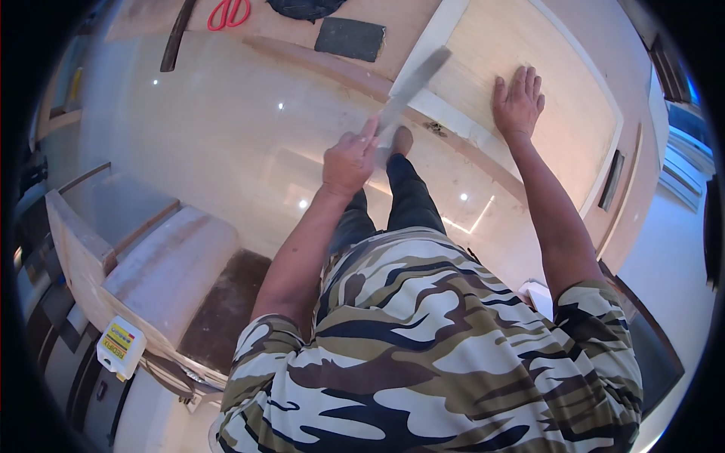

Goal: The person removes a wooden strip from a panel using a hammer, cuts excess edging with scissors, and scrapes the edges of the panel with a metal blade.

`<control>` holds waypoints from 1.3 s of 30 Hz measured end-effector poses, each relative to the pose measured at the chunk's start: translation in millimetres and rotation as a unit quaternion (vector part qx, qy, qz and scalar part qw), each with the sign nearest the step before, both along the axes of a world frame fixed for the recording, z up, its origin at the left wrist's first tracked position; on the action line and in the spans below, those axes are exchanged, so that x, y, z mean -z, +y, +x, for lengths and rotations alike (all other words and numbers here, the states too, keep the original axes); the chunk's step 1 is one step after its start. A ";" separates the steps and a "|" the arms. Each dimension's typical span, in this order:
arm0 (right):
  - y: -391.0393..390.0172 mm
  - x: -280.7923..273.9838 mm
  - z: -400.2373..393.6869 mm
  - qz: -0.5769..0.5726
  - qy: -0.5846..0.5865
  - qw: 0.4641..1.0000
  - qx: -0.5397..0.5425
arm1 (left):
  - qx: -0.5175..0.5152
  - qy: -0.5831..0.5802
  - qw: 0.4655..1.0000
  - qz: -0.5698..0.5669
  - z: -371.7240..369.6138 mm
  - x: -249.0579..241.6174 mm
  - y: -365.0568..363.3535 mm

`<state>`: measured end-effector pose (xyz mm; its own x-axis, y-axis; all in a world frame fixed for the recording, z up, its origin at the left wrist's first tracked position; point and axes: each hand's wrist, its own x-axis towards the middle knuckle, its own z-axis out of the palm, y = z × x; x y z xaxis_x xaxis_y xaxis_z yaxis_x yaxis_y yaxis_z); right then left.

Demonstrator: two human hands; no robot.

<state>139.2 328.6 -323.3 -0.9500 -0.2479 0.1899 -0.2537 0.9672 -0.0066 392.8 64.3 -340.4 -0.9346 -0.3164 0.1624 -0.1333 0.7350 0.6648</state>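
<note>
My left hand (349, 162) is closed round the lower end of a long flat grey tool (417, 79), whose blade points up and right to the near left edge of a pale wooden panel (483, 57). The blade looks slightly blurred. Flat on the panel's face lies my right hand (519, 104), fingers spread and holding nothing. White material runs along the panel's borders. A small dark patch (436, 128) marks the edge nearest me.
Red-handled scissors (228, 13), a dark rectangular pad (350, 39), black cloth (308, 6) and a dark strip (177, 36) are at the top. A white labelled container (121, 347) stands lower left beside a wooden frame (75, 234). Another dark strip (612, 180) lies right of the panel.
</note>
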 end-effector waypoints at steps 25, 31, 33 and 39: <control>2.7 -0.1 -1.1 -0.016 -0.013 1.000 -0.012 | 0.041 -0.018 0.999 0.008 -43.7 -19.6 -19.3; 4.4 -3.0 3.0 -0.010 -0.013 1.000 -0.013 | 0.037 -0.029 0.997 0.054 -7.7 -5.8 -47.2; 1.9 -3.2 0.6 -0.008 -0.010 1.000 -0.014 | 0.040 -0.045 0.996 0.071 -8.1 -3.8 -47.3; 2.5 -1.5 -1.0 -0.014 -0.013 1.000 -0.011 | 0.087 -0.036 0.995 0.023 -48.3 -23.2 -25.6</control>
<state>138.2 331.0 -321.8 -0.9491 -0.2630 0.1733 -0.2737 0.9610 -0.0406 344.5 38.8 -317.1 -0.9847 -0.1543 0.0814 -0.0556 0.7199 0.6918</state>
